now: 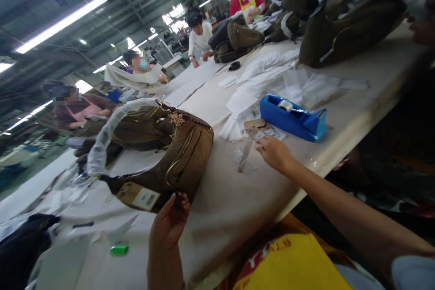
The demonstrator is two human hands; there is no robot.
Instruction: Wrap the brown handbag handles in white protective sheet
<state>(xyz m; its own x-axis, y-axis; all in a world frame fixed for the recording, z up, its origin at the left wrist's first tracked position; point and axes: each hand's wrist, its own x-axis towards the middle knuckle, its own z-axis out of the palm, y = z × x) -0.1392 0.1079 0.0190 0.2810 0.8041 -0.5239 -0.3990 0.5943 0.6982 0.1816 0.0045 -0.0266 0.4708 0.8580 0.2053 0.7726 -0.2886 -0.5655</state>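
Note:
A brown handbag (190, 158) with gold zips lies on the table, its strap (102, 145) wrapped in white padding. A patterned charm (176, 118) hangs at its top, and a tan hang tag with a barcode label (146, 197) lies against its lower side. My left hand (170, 222) is closed at the bag's near edge, pinching a small dark piece; whether it joins the bag I cannot tell. My right hand (274, 152) is above the table, fingers pressed together beside loose tags (256, 124) and a clear plastic piece with a brown strip (245, 155). What those fingers hold is unclear.
A blue tape dispenser (292, 118) stands just beyond my right hand. White paper sheets (251, 86) and more brown bags (346, 31) lie behind it. A green object (119, 249) is at the near left. Several people work along the tables farther back.

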